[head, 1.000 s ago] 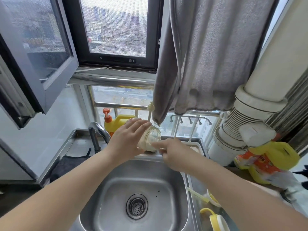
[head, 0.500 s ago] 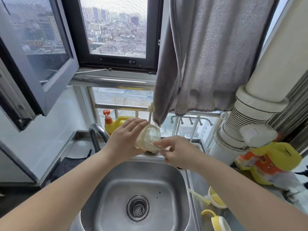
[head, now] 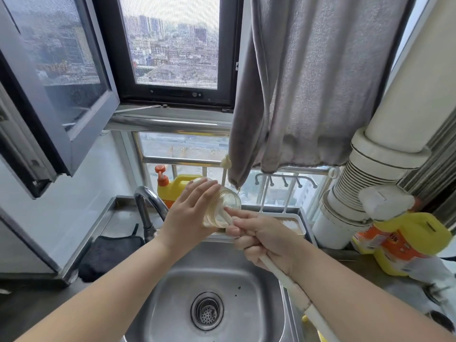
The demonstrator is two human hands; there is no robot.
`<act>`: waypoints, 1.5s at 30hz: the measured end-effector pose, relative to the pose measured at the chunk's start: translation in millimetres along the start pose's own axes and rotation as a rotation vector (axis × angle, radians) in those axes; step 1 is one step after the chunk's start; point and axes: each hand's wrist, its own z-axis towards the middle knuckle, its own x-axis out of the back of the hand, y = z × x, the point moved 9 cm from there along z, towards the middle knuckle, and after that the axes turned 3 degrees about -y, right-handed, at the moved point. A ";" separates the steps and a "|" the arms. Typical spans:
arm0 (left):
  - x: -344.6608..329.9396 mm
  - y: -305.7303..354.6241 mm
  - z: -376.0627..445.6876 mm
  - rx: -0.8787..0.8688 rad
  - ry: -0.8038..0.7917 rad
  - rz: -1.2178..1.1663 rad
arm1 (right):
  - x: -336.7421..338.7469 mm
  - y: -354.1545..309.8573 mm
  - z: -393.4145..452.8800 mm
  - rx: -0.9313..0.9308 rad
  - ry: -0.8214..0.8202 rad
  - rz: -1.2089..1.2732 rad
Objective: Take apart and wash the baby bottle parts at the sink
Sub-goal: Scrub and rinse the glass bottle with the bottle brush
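the left hand (head: 190,213) is wrapped around the clear baby bottle (head: 223,208), fingers curled over its top side and holding it on its side above the back rim of the sink (head: 158,299) — the open mouth faces right, toward the other hand. the right hand (head: 261,240) sits just beside that mouth, fingers clenched around the white handle of a bottle brush (head: 283,275). the handle runs down and to the right out of the fist, along the forearm, while its upper end passes into the bottle's mouth; the brush head itself shows only as a pale shape through the wall, too blurred to describe.

the bottle hangs clear of the basin, with the drain strainer (head: 207,311) well below it. the curved tap (head: 148,208) stands to the left of the left wrist, and a yellow detergent jug (head: 177,186) with an orange pump is behind the left hand on the window ledge. a grey towel (head: 308,82) hangs above the hands, its lower corner just over the bottle. a white drying rack (head: 283,191) stands behind the right hand. on the tabletop to the right — a yellow spray bottle (head: 404,238) with an orange label, beside a ribbed white duct (head: 350,191).
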 end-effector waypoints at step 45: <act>-5.4 -11.5 6.7 0.190 -0.251 -0.327 | 18.5 -14.4 -11.3 0.170 0.253 -0.914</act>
